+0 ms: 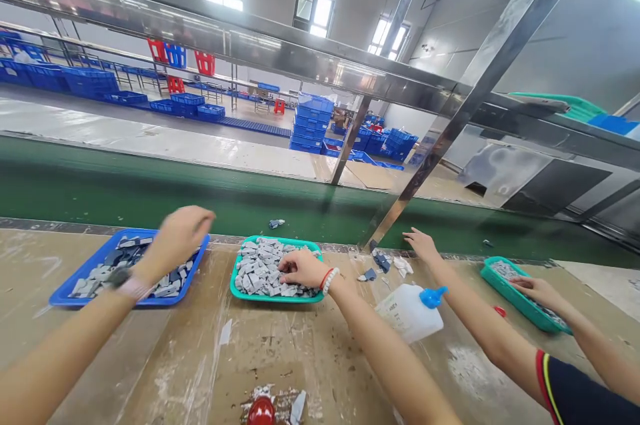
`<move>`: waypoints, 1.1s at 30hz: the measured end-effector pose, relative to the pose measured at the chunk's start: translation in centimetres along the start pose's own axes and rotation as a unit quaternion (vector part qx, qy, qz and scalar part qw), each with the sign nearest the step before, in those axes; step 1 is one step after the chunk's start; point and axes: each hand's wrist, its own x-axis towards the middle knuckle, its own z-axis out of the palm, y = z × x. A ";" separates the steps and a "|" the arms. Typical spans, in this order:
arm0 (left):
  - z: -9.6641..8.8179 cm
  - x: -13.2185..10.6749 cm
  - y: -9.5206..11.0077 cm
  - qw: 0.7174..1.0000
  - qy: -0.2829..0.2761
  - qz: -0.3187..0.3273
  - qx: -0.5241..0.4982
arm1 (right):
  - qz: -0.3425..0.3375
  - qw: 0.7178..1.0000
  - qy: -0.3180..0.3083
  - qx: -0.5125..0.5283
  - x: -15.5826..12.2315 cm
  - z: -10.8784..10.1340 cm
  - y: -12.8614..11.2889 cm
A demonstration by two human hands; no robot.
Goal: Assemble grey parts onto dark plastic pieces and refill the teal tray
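Note:
My left hand [176, 238] hovers over the far right corner of a blue tray [65, 291] filled with grey and dark plastic pieces. Its fingers are curled and blurred by motion, so I cannot make out if they hold anything. My right hand [303, 267] rests on the heap of grey pieces in a teal tray [235, 288], fingers bent down and pinched among them. A bead bracelet circles that wrist.
A co-worker's two arms reach in from the right: one hand [421, 244] by loose pieces [383, 261] at the belt edge, the other on a second teal tray [500, 281]. A white bottle [407, 311] with blue spout lies between us. A green conveyor belt [150, 195] runs behind.

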 end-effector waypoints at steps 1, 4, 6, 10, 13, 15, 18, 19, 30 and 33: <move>1.3 2.0 0.1 0.999 -0.047 0.026 0.006 | 0.000 1.000 0.008 0.006 0.1 0.1 0.0; 6.5 8.1 0.8 0.976 -0.195 0.095 0.018 | 0.003 1.000 0.020 0.018 0.3 0.2 0.1; 9.6 11.1 1.2 0.957 -0.264 0.113 0.031 | 0.004 0.999 0.019 0.025 0.3 0.0 0.1; 12.3 13.7 0.9 0.936 -0.326 0.113 0.065 | 0.012 0.999 0.020 0.041 0.3 -0.3 0.3; 11.9 13.8 0.0 0.935 -0.331 0.092 0.083 | 0.021 0.998 0.014 0.050 0.5 -0.4 0.5; 11.2 13.5 -0.5 0.940 -0.324 0.067 0.088 | 0.017 0.998 0.009 0.059 0.7 -0.5 0.6; 9.4 12.3 -1.1 0.953 -0.293 0.032 0.073 | 0.010 0.997 0.014 0.082 0.9 -0.8 0.9; 8.6 11.7 -1.2 0.958 -0.277 0.024 0.062 | 0.010 0.995 0.019 0.093 0.9 -0.9 1.0; -4.3 -3.0 0.4 0.994 -0.013 -0.065 -0.083 | 0.052 0.940 0.164 0.295 -3.5 -2.1 1.1; -5.9 -9.4 1.3 0.986 -0.007 -0.108 -0.126 | 0.043 0.922 0.198 0.330 -6.0 -1.5 -0.5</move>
